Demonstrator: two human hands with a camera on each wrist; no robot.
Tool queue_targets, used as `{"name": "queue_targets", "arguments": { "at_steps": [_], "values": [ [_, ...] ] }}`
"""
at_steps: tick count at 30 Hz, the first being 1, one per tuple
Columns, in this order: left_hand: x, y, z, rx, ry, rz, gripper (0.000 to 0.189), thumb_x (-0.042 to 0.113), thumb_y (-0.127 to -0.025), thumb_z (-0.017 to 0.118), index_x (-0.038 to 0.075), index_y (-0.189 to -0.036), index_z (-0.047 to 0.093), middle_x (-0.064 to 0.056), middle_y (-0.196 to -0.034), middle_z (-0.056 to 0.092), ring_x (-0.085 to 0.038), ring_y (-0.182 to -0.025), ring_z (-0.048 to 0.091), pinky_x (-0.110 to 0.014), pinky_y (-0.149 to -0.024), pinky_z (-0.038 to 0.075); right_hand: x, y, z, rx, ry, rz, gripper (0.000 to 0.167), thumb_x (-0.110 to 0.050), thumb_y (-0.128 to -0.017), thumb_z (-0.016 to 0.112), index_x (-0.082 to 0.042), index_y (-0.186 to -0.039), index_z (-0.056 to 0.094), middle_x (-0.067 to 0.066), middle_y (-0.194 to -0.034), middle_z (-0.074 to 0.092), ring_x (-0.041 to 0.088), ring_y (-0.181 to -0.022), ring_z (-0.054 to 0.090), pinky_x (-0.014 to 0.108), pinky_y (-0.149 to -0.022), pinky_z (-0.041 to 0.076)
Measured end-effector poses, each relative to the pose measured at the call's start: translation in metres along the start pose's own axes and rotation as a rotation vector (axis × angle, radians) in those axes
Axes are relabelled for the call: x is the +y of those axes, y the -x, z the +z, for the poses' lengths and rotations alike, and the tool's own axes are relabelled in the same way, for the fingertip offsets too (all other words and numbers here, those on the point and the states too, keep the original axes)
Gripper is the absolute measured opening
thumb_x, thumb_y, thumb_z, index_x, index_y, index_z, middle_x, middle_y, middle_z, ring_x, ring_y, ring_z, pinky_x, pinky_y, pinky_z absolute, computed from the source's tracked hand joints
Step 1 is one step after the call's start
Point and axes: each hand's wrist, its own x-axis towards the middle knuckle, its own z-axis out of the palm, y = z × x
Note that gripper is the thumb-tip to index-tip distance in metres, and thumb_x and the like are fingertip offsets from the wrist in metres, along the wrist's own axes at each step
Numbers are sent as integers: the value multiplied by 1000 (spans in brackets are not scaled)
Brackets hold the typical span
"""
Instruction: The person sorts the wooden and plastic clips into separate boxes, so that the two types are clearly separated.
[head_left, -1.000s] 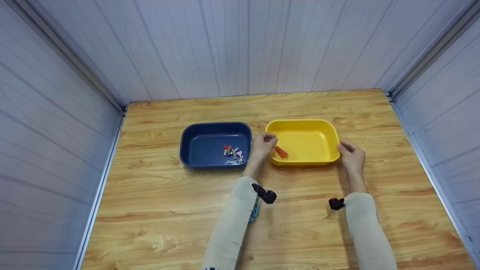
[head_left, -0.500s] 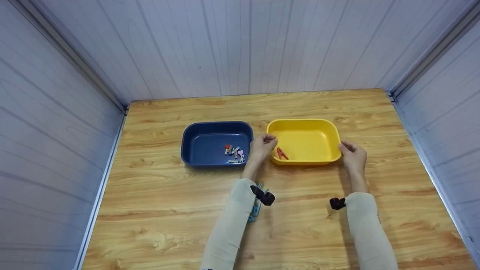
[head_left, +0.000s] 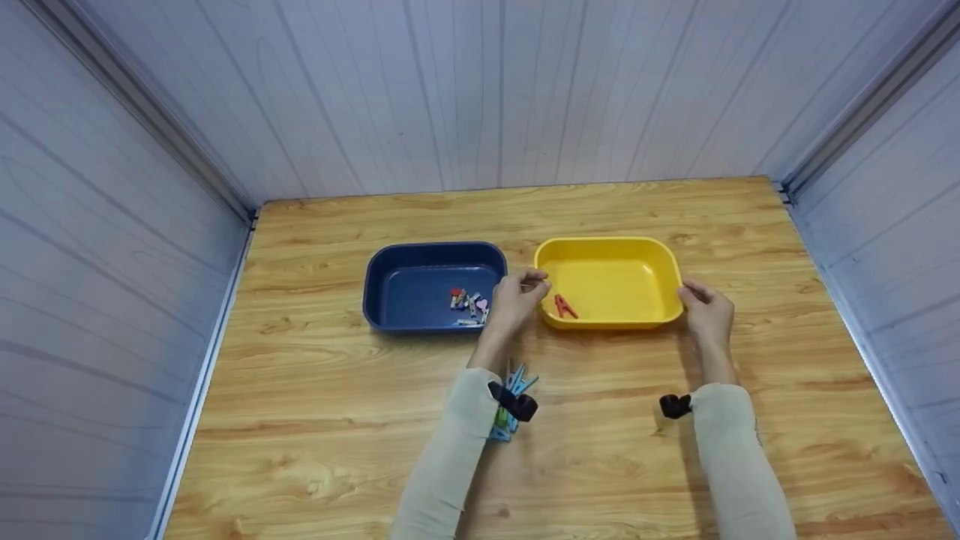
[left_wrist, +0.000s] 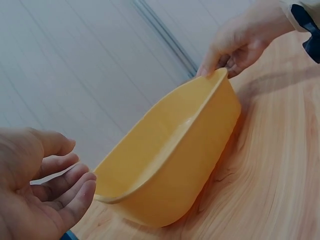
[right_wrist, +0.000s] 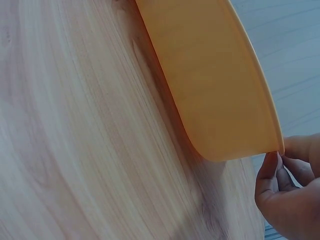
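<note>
A red clothespin (head_left: 565,307) lies in the yellow bin (head_left: 611,325), near its left front corner. My left hand (head_left: 516,301) hovers at that bin's left rim, between it and the blue bin (head_left: 397,327). In the left wrist view, the left hand's fingers (left_wrist: 80,187) are loosely bent, with nothing held between them and the thumb. At the opposite end, my right hand (head_left: 708,313) pinches the yellow bin's rim between thumb and fingers, which the right wrist view shows closely. The red clothespin is hidden in both wrist views.
Several small decorated wooden clothespins (head_left: 470,306) lie in the blue bin's right front part. Blue and green clothespins (head_left: 517,381) sit on the wooden table (head_left: 322,435), partly covered by the left forearm. Pale panel walls (head_left: 465,97) rise behind and at both sides.
The red clothespin, blurred just below my left fingers a second ago, now lies still in the yellow bin. My left hand and forearm have shifted slightly left, uncovering more of the table's clothespins.
</note>
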Motion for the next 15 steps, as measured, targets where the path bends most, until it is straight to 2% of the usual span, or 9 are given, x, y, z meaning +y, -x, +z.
{"name": "queue_targets", "arguments": {
  "at_steps": [10, 15],
  "values": [
    [-7, 13, -12, -21, 18, 11, 23, 19, -93, 62, 7, -112, 65, -4, -104, 66, -15, -96, 61, -27, -85, 50, 0, 0, 1, 9, -20, -8, 35, -18, -92, 63, -5, -125, 63, -17, -87, 59, -2, -89, 54, 12, -79, 44],
    [-11, 21, -14, -15, 48, -19, 26, 19, -92, 63, 5, -114, 65, -4, -106, 66, -16, -98, 60, -28, -87, 50, 1, 1, 1, 6, -33, 1, 36, -18, -92, 63, -5, -125, 62, -17, -86, 59, -1, -89, 54, 12, -79, 45]
  ]
}}
